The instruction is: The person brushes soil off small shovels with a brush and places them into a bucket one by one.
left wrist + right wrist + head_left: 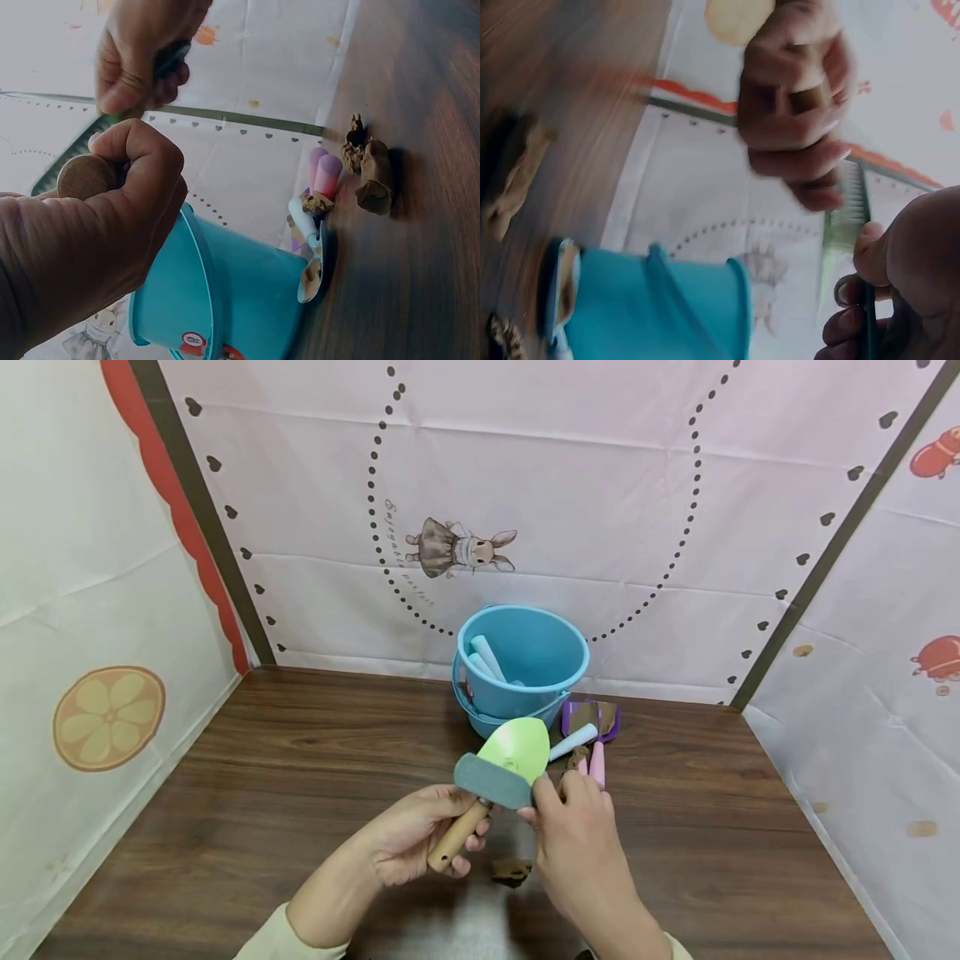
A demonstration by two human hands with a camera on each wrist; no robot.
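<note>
In the head view my left hand (420,835) grips the wooden handle (457,837) of a small trowel. Its light green blade (522,745) points up and away, toward the bucket. A grey-green flat piece with rounded ends (491,781) lies across the base of the blade, and its ridged face shows in the right wrist view. My right hand (573,843) pinches that piece at its right end. From the left wrist, the round butt of the handle (85,177) shows inside my left fist. The right hand is blurred in the right wrist view.
A blue bucket (517,685) stands by the back wall with pale blue handles (487,657) inside. Beside it lie a purple scoop (617,724), a pale blue handle (573,742) and pink handles (597,765), with brown residue. A brown lump (512,872) rests on the table below my hands.
</note>
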